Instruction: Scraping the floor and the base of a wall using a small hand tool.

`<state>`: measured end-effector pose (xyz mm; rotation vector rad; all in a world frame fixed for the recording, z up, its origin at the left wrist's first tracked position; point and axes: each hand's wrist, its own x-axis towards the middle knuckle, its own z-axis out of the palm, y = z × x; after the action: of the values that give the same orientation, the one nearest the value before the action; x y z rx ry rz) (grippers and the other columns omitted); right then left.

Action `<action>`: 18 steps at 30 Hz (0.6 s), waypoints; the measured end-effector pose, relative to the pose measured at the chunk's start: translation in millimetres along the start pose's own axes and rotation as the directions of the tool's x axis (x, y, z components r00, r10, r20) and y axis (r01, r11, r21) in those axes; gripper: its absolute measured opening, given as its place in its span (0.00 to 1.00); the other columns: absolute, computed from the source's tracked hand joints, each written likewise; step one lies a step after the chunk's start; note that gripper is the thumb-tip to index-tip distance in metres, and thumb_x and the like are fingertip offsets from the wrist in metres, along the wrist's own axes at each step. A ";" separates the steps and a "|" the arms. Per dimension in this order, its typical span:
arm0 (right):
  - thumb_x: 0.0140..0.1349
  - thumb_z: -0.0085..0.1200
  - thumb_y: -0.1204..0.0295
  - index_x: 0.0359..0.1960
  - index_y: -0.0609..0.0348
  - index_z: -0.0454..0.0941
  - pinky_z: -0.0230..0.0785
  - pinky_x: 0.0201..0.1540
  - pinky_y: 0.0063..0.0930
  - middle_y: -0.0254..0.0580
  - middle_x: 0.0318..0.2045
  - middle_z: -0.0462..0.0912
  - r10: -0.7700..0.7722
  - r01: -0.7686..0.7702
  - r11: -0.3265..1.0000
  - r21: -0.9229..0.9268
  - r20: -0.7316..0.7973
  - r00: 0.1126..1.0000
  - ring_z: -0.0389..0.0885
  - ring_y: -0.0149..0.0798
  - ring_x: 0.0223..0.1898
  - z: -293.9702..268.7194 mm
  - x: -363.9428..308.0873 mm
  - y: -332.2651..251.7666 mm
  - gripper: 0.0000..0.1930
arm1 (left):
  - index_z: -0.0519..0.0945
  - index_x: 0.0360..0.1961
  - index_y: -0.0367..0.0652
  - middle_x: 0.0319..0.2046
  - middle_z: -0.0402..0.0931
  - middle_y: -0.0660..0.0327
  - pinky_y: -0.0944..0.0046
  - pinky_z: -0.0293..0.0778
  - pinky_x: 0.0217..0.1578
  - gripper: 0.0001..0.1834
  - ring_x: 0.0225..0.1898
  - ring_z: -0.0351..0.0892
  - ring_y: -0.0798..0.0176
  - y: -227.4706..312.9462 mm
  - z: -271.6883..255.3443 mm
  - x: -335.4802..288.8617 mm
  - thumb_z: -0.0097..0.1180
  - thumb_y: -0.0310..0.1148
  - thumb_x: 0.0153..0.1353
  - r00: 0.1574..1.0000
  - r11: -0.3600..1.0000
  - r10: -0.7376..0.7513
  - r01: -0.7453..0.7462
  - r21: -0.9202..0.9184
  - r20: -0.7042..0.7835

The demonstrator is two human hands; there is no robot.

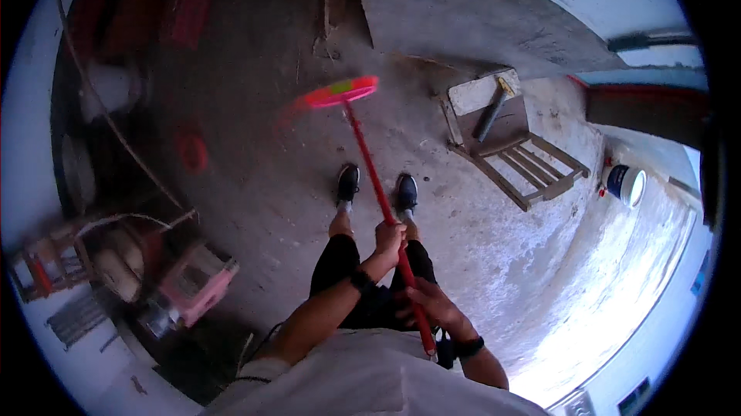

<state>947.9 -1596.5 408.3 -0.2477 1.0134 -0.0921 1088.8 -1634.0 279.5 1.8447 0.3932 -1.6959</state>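
Note:
A broom (pixel 370 165) with a long red handle and a wide pink head, marked with a yellow-green patch, reaches from my waist out over the concrete floor. Its head is slightly blurred and lies ahead of my feet. Partway down the handle, my left hand (pixel 390 240) is closed around it. Nearer my body, my right hand (pixel 434 304) grips the handle close to its end, with fingers wrapping behind it. My dark shoes (pixel 349 183) stand on either side of the handle's line.
To the right stands a wooden chair (pixel 502 150) with a dark, yellow-ended tool (pixel 492 111) on it. Farther right is a white-and-dark bucket (pixel 624 185). Clutter on the left includes a pink box-like thing (pixel 198 285), a red ring-shaped object (pixel 191 153) and a long pole (pixel 116 126).

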 end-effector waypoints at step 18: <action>0.62 0.40 0.79 0.63 0.49 0.55 0.47 0.14 0.13 0.29 0.24 0.67 0.020 0.491 0.351 0.798 -0.530 0.848 0.56 0.21 0.15 201.4 -51.3 137.6 0.26 | 0.68 0.19 0.45 0.17 0.68 0.63 0.63 0.67 0.23 0.09 0.20 0.69 0.62 -88.6 -123.1 26.0 0.54 0.35 0.48 0.934 0.759 -0.209 -0.032 0.650 0.289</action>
<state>1086.4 -1420.9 518.2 0.7355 1.2390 -1.0482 1138.8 -1495.4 235.2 1.9208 -0.3138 -2.3867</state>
